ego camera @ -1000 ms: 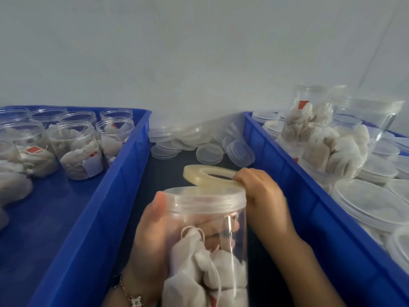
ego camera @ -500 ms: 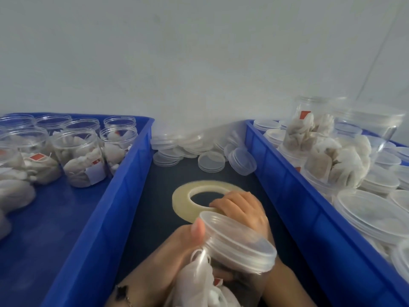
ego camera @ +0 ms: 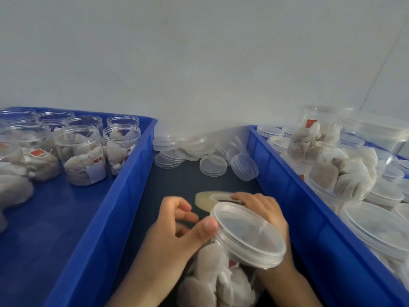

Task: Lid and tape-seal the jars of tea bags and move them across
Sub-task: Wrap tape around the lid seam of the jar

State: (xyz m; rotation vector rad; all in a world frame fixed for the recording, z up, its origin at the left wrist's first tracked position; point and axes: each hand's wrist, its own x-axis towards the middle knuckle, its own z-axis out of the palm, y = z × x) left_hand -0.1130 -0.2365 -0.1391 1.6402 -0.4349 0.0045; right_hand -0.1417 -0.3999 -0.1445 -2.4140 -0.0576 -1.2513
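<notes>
A clear jar of tea bags (ego camera: 212,282) lies tilted low in the middle, its clear lid (ego camera: 247,233) on and turned up to the right. My left hand (ego camera: 168,238) presses its thumb against the lid's left rim, the other fingers loosely curled and off the jar. My right hand (ego camera: 263,209) is behind the jar, fingers curled over a pale tape roll (ego camera: 205,199) that lies on the dark table. Whether tape runs from the roll to the lid cannot be made out.
A blue bin (ego camera: 93,218) on the left holds several unlidded jars of tea bags (ego camera: 81,156). Another blue bin (ego camera: 309,218) on the right holds lidded jars (ego camera: 345,171). Loose clear lids (ego camera: 212,166) are piled on the table against the white wall.
The jar has tipped from upright to tilted and dropped lower. My left hand let go of the jar body; only its thumb now touches the lid. The tape roll went down flat onto the table.
</notes>
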